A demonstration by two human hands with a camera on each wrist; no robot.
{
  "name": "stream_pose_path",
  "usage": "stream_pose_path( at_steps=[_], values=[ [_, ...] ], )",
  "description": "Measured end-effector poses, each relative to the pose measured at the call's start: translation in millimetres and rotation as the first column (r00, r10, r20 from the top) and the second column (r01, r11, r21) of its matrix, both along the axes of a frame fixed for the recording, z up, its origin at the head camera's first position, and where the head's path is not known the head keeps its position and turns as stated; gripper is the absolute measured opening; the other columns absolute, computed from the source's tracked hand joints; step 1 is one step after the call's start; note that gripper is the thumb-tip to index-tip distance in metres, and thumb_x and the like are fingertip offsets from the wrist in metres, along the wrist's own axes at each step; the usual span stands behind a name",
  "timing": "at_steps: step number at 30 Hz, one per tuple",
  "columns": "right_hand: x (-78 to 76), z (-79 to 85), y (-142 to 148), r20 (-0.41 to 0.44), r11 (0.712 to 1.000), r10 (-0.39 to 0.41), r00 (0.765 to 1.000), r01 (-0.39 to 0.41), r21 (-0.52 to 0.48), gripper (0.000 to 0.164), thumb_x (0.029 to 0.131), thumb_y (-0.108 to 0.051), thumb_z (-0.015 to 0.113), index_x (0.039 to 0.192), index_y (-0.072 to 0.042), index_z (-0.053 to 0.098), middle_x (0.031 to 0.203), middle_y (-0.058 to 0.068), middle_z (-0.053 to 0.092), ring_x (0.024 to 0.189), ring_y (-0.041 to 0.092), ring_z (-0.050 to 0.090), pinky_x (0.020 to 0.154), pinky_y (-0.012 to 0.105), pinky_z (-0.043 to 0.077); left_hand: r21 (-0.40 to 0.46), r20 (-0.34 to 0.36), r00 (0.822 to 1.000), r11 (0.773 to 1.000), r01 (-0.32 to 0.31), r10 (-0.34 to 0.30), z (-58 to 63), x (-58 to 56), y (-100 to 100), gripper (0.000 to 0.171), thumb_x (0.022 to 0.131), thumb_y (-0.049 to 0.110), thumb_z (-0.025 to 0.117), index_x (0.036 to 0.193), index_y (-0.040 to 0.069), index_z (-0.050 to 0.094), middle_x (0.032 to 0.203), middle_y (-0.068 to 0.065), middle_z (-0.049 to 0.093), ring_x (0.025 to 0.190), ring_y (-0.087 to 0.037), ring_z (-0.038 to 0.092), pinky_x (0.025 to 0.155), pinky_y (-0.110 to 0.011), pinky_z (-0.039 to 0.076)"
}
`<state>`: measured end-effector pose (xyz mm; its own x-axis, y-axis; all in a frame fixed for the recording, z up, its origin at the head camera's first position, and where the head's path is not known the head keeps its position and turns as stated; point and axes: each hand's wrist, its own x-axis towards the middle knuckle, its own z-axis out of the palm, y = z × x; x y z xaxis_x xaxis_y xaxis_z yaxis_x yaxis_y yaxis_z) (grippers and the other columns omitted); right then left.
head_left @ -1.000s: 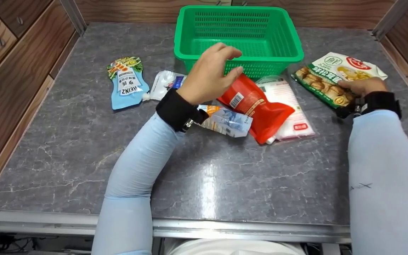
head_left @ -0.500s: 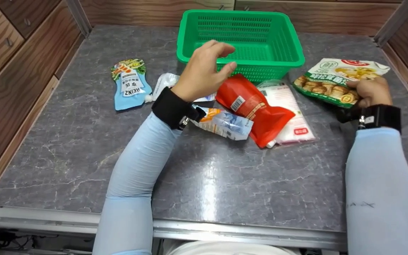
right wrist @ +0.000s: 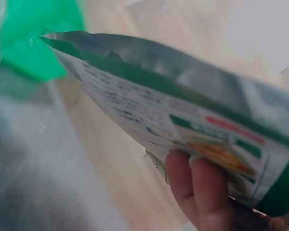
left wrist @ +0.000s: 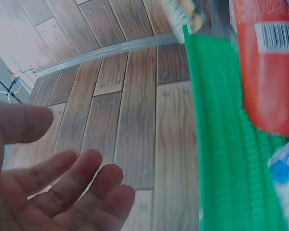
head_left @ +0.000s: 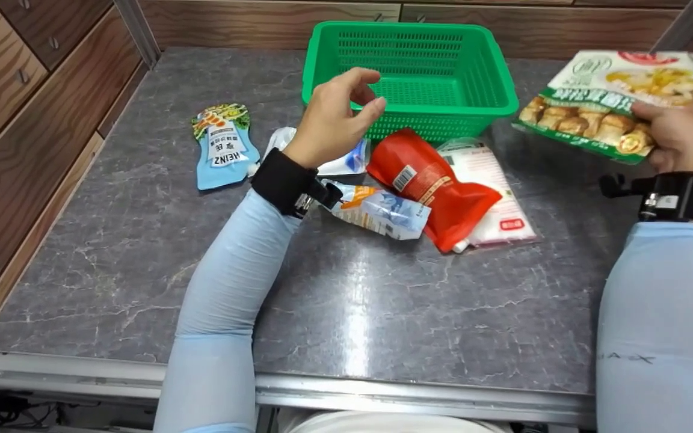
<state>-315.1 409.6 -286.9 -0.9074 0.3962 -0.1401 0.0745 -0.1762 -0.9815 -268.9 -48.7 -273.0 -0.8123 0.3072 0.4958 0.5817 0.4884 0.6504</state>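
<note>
On the right, my right hand (head_left: pixel 686 132) pinches a green-and-white food bag (head_left: pixel 599 108) with mushrooms pictured on it, held above the table. In the right wrist view the fingers press on the printed back of the bag (right wrist: pixel 149 110). My left hand (head_left: pixel 337 117) hovers in front of the green basket (head_left: pixel 409 111), its fingers loosely bent with nothing between them. The left wrist view shows the same hand (left wrist: pixel 62 187) with thumb and fingers apart. Below and right of it lie a red pouch (head_left: pixel 434 186) and a pale blue pouch (head_left: pixel 382 210).
A light blue Heinz pouch (head_left: pixel 223 147) lies at the left. Beside it a white pouch (head_left: pixel 277 139) is partly covered by my left hand. A clear-and-white packet (head_left: pixel 500 198) lies under the red pouch. Wood-patterned panels (head_left: pixel 262 24) surround the grey table (head_left: pixel 473 313).
My right hand has lifted the mushroom bag off the table, up and to the right. The left hand has drifted slightly left. The other packages stay in place.
</note>
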Motion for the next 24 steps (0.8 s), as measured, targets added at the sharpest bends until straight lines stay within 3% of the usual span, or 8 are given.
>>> stream_pose_path(
  at_steps=[3,7,9,14,18,20,22,24],
  values=[
    [5.5,17.1,-16.9,-0.131,0.996,0.021,0.991,-0.031,-0.079,0.066,0.071,0.008,0.072,0.12,-0.019,0.037,0.105,0.004,0.059,0.081,0.02,0.065,0.051,0.03,0.055,0.086,0.057,0.998,0.996,0.025,-0.03,-3.0,-1.4,3.1,0.037,0.092,0.023,0.053,0.124,0.006,0.049,0.092,-0.003,0.06,0.083,-0.008,0.054,0.071,-0.022,0.045],
    [18.0,37.5,-40.1,-0.233,1.0,0.029,0.972,-0.026,0.015,0.071,0.073,0.009,0.069,0.127,-0.02,0.035,0.12,0.003,0.048,0.101,0.017,0.055,0.064,0.023,0.055,0.126,0.127,0.989,0.991,0.055,-0.071,-1.0,3.1,9.4,0.038,0.093,0.022,0.052,0.127,0.006,0.046,0.095,-0.004,0.06,0.085,-0.01,0.054,0.074,-0.02,0.043],
    [27.2,45.6,-50.2,-0.259,0.99,0.053,0.964,-0.017,0.138,0.073,0.078,0.003,0.067,0.134,-0.025,0.03,0.126,0.002,0.041,0.1,0.015,0.053,0.062,0.017,0.053,0.127,0.147,0.986,0.99,0.062,-0.08,5.4,10.8,11.8,0.037,0.093,0.019,0.052,0.127,0.004,0.044,0.097,-0.008,0.059,0.088,-0.013,0.054,0.077,-0.019,0.042],
    [49.5,60.9,-74.3,-0.318,0.971,0.152,0.936,-0.081,0.225,0.068,0.08,-0.005,0.068,0.133,-0.026,0.03,0.125,0.005,0.044,0.093,0.017,0.059,0.062,0.018,0.053,0.132,0.159,0.984,0.989,0.059,-0.08,17.6,25.1,13.8,0.037,0.093,0.014,0.051,0.127,0.0,0.044,0.1,-0.014,0.058,0.09,-0.019,0.055,0.078,-0.019,0.042],
    [61.6,63.9,-97.2,-0.407,0.946,0.266,0.874,-0.155,0.285,0.058,0.077,-0.004,0.071,0.124,-0.013,0.04,0.115,0.011,0.056,0.098,0.022,0.059,0.07,0.019,0.053,0.14,0.132,0.986,0.987,0.081,-0.099,8.0,16.7,14.7,0.041,0.093,0.021,0.051,0.129,0.003,0.042,0.102,-0.008,0.059,0.092,-0.013,0.056,0.079,-0.02,0.043],
    [65.1,61.8,-110.0,-0.451,0.926,0.332,0.828,-0.197,0.321,0.056,0.077,-0.002,0.07,0.125,-0.009,0.042,0.113,0.015,0.058,0.097,0.024,0.06,0.071,0.02,0.053,0.152,0.127,0.984,0.983,0.101,-0.121,2.5,11.4,15.0,0.044,0.093,0.025,0.052,0.131,0.005,0.041,0.104,-0.006,0.059,0.093,-0.01,0.056,0.08,-0.02,0.043],
    [67.3,59.5,-122.6,-0.491,0.917,0.387,0.781,-0.271,0.292,0.055,0.076,0.002,0.069,0.123,-0.005,0.042,0.111,0.02,0.058,0.094,0.027,0.061,0.071,0.025,0.054,0.177,0.137,0.981,0.978,0.114,-0.139,0.5,9.3,15.5,0.047,0.093,0.028,0.052,0.132,0.006,0.039,0.105,-0.005,0.059,0.093,-0.01,0.056,0.082,-0.021,0.043],
    [68.9,58.3,-133.6,-0.5,0.902,0.431,0.751,-0.346,0.257,0.055,0.076,0.003,0.069,0.124,-0.004,0.041,0.111,0.023,0.057,0.092,0.029,0.062,0.07,0.03,0.055,0.207,0.145,0.976,0.97,0.13,-0.162,-0.2,9.2,15.6,0.048,0.093,0.028,0.052,0.133,0.006,0.037,0.107,-0.005,0.059,0.094,-0.009,0.056,0.083,-0.021,0.043]
  ],
)
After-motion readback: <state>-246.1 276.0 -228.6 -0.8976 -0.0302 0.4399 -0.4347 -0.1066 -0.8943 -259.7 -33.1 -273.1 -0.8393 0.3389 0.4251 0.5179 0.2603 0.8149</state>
